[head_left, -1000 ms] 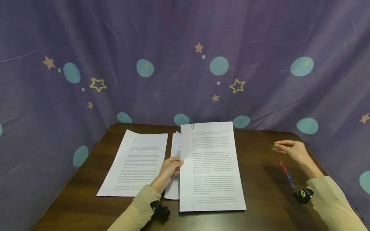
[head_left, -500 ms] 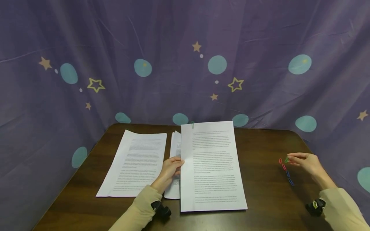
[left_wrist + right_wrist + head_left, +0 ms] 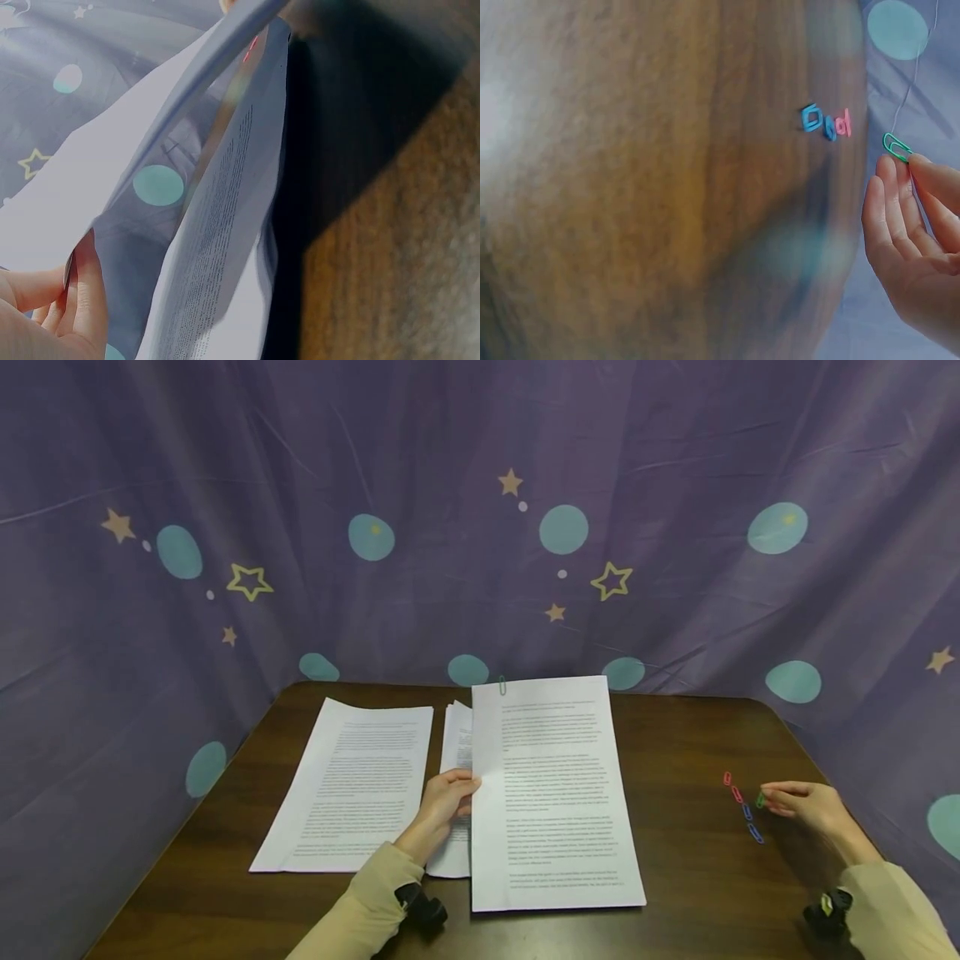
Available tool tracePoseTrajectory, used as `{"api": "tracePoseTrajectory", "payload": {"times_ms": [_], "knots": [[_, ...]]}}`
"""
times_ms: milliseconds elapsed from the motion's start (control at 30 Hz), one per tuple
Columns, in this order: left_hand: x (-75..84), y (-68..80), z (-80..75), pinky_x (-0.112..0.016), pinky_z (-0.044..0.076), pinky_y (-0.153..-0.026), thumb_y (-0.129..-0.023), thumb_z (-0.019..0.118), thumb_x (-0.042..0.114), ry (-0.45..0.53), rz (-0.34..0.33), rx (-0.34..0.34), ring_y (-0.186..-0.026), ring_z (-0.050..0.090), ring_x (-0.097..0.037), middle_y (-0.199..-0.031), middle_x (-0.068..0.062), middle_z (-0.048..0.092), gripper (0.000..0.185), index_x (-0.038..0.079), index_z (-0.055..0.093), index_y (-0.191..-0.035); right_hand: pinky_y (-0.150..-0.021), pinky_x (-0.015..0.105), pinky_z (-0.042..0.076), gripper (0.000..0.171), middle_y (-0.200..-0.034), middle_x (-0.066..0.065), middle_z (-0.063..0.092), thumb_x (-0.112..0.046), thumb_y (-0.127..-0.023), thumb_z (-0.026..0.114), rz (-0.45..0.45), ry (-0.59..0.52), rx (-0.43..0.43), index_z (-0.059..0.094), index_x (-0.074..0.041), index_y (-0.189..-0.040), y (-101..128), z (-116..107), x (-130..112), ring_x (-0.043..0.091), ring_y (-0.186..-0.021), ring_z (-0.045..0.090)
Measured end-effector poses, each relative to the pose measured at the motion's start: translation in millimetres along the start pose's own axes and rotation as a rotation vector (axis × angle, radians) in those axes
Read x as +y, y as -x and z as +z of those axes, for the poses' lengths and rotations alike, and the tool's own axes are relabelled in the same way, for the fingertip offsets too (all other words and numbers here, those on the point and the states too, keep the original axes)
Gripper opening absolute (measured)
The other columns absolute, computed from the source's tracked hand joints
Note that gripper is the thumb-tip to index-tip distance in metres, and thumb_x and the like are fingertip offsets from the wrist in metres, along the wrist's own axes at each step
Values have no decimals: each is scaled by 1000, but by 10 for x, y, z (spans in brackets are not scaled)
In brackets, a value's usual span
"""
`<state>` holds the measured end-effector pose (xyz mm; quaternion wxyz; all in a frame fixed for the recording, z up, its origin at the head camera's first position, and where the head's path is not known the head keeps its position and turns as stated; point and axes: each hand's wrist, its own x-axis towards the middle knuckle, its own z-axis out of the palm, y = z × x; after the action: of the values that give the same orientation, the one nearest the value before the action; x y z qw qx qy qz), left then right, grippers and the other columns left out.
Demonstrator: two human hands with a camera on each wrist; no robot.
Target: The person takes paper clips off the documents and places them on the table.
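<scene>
My left hand (image 3: pixel 448 802) grips the left edge of a printed white sheaf (image 3: pixel 553 793) that lies on the dark wooden table (image 3: pixel 675 877); a green clip (image 3: pixel 502 686) sits on its top edge. The left wrist view shows the lifted sheets (image 3: pixel 217 217) from the side, with my fingers (image 3: pixel 82 300) beneath. My right hand (image 3: pixel 806 806) is at the table's right side and pinches a green paper clip (image 3: pixel 761 799) at its fingertips (image 3: pixel 904 169), beside a row of red and blue clips (image 3: pixel 741 807) on the wood.
A second printed page (image 3: pixel 352 781) lies left of the sheaf, and more sheets (image 3: pixel 454 752) lie under its left edge. A purple cloth (image 3: pixel 480 527) with stars and teal dots hangs around the table on every side. Bare wood lies between sheaf and clips.
My right hand has carried the green clip down and toward me, from the far right of the table to beside the row of clips. The left hand stays on the sheaf.
</scene>
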<state>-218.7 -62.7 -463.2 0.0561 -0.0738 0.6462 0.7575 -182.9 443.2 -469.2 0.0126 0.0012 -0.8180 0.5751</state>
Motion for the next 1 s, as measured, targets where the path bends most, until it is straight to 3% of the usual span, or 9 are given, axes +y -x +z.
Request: {"api": "tracePoseTrajectory", "payload": {"times_ms": [133, 233, 433, 767, 1000], "knots": [[-1, 0, 4, -17, 41, -43, -78, 60, -4, -12, -1, -3, -51, 54, -8, -65, 2, 60, 12, -7, 56, -89, -60, 22, 51, 22, -74, -15, 64, -3, -85, 57, 5, -72, -19, 64, -23, -78, -11, -20, 88, 4, -65, 62], [-9, 1, 1, -17, 41, -43, -78, 60, -3, -20, -6, -3, -51, 54, -7, -64, 3, 59, 11, -6, 56, -88, -60, 22, 51, 20, -74, -15, 64, -5, -86, 56, 21, -57, -28, 64, -22, -78, -20, -39, 144, 2, -66, 62], [-10, 5, 5, -18, 42, -43, -78, 60, -3, -8, -21, 13, -51, 54, -7, -64, 3, 60, 11, -6, 57, -88, -62, 23, 52, 10, -73, -14, 64, -7, -86, 55, 71, 32, -17, 65, -6, -84, -40, -49, 207, 1, -66, 61], [-17, 12, 0, -17, 42, -43, -79, 59, -3, 3, -19, 3, -51, 53, -7, -64, 4, 58, 12, -5, 55, -90, -61, 22, 52, 24, -73, -7, 66, -7, -85, 58, 111, 107, -23, 62, 15, -91, -36, -39, 251, 1, -66, 60], [-26, 0, 9, -16, 39, -43, -79, 59, -3, -9, -19, 8, -51, 51, -7, -65, 3, 59, 14, -6, 55, -91, -59, 21, 51, 27, -73, -3, 67, -6, -85, 56, 110, 194, -17, 58, 20, -94, -43, -33, 290, 0, -64, 59]]}}
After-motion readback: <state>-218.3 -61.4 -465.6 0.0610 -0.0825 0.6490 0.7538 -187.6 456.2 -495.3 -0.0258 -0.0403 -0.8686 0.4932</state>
